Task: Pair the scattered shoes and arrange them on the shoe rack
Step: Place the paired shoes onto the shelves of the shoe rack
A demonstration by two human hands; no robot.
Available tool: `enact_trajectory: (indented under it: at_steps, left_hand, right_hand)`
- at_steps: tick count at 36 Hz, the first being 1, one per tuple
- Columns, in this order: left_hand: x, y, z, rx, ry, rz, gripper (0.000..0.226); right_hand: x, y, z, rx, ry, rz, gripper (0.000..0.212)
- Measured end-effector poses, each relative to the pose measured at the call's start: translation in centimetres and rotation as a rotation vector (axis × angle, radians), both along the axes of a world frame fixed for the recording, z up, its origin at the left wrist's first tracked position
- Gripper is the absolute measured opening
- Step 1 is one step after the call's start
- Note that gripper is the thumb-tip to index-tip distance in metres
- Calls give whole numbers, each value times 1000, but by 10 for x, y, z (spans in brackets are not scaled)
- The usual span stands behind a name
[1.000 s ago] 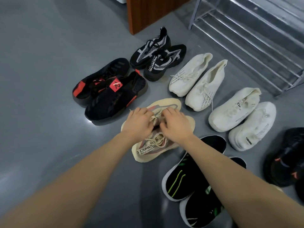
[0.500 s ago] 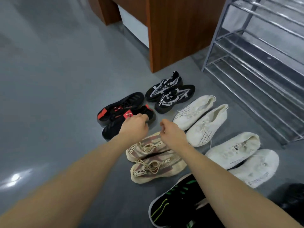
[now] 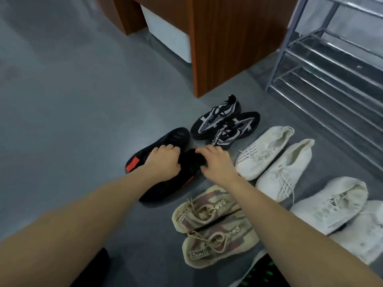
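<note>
Left hand [image 3: 163, 162] fingers curl over far black-and-red sneaker [image 3: 165, 139], gripping it; right hand [image 3: 217, 162] fingers bent onto near black-and-red sneaker [image 3: 176, 183], grip unclear. Both on grey floor [image 3: 72, 121], beige pair [image 3: 213, 226] just beside, metal shoe rack [image 3: 331, 65] well apart.

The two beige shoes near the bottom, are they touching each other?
Touching. The head view shows the two beige shoes lying side by side on the floor, their long edges pressed together along a dark seam with no floor visible between them.
</note>
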State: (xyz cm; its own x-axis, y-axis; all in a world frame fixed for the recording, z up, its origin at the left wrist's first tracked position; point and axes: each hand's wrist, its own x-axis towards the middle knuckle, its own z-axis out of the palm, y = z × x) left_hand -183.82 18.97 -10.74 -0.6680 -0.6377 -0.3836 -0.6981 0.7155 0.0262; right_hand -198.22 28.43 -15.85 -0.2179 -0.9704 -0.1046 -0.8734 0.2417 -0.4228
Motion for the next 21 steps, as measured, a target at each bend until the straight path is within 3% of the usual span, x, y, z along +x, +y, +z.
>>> enact_trajectory:
  at_steps: [8,14,18,21]
  left_hand:
    - [13,-70,-51,17,-51,-240,57]
    - [20,-85,-85,63,-33,-329,64]
    - [26,-80,-101,136,73,-346,49]
    - [28,-78,-99,311,206,-250,34]
  right_hand:
    - [26,-64,-41,201,59,100,66]
    - [40,-79,-61,278,168,61,52]
    - [47,-79,-61,254,198,-7,30]
    - [50,-75,-57,206,257,16,26]
